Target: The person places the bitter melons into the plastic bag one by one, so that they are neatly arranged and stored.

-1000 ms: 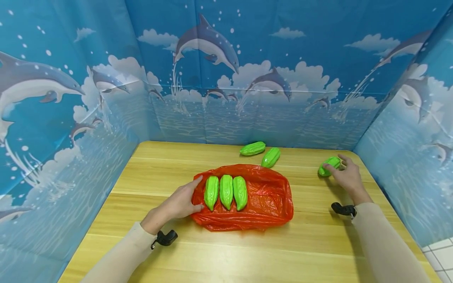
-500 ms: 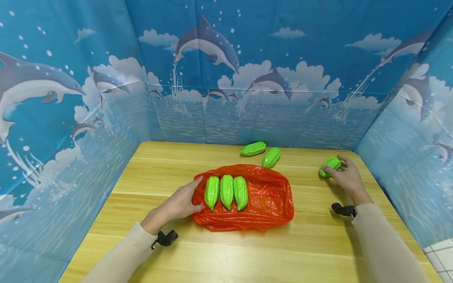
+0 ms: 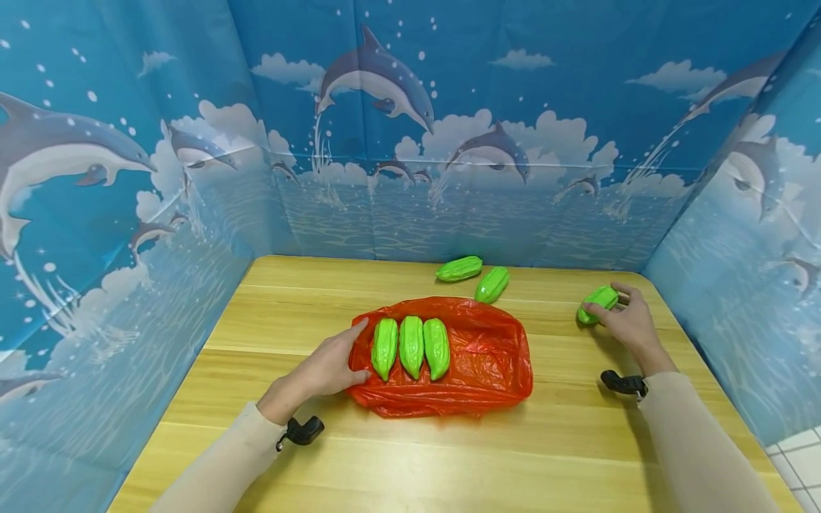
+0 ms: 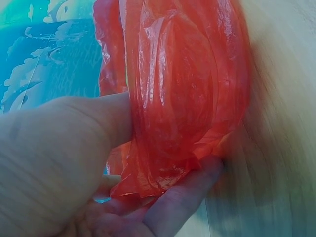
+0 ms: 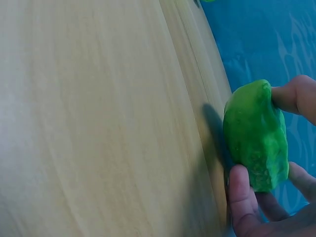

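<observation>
At the near side, bare wooden table lies between two pale sleeves, the left sleeve and the right sleeve, each with a black strap-on device at the wrist.

Farther in, near the middle, sits a red plastic bag, its mouth spread wide; its boxy shape suggests something stiff inside, though none shows. The left hand grips its left end, thumb on the near corner and fingers toward the far one, probably to steady it and hold the rim out. Inside, three green gourds stand side by side, packed to the left half, which leaves the right half bare.

Toward the far right, well apart from the bag, the right hand has thumb and fingers clamped on a fourth gourd, pinched across its sides, likely for a firm hold on a slick skin. Whether it clears the table fully is hard to tell.

Just beyond the bag's far rim lies one loose gourd, touching or nearly so; another gourd lies farther back to its left. The rim stands between them and the packed three. Behind the far edge, a dolphin curtain closes off the space.
</observation>
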Motion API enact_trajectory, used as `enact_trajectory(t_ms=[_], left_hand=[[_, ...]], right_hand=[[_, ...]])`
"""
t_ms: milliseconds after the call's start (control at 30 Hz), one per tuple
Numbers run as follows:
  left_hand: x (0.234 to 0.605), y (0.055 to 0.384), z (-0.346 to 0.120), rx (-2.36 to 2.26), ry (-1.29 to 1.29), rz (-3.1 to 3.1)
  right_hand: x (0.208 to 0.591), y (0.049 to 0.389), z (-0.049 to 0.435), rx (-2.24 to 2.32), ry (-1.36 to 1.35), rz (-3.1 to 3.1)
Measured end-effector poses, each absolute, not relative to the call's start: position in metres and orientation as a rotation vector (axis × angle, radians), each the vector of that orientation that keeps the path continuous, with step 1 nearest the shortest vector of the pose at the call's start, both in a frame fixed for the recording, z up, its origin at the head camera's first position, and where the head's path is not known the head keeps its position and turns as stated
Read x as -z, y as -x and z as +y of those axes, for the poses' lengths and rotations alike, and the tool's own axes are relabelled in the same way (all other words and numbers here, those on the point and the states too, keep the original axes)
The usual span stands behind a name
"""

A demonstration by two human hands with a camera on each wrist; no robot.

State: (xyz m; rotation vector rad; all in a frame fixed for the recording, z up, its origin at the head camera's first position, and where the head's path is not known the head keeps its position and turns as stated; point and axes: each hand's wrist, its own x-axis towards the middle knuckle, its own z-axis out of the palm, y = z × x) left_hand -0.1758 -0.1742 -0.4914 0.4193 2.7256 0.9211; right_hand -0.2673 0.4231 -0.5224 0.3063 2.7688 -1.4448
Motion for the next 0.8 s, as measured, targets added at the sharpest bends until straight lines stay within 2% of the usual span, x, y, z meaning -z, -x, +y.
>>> enact_trajectory(t_ms=[800], left_hand=[[0.492,0.185,-0.164,-0.972,-0.361,2.754]], right_hand=[[0.502,0.238,0.391,1.611,-0.115,2.695]])
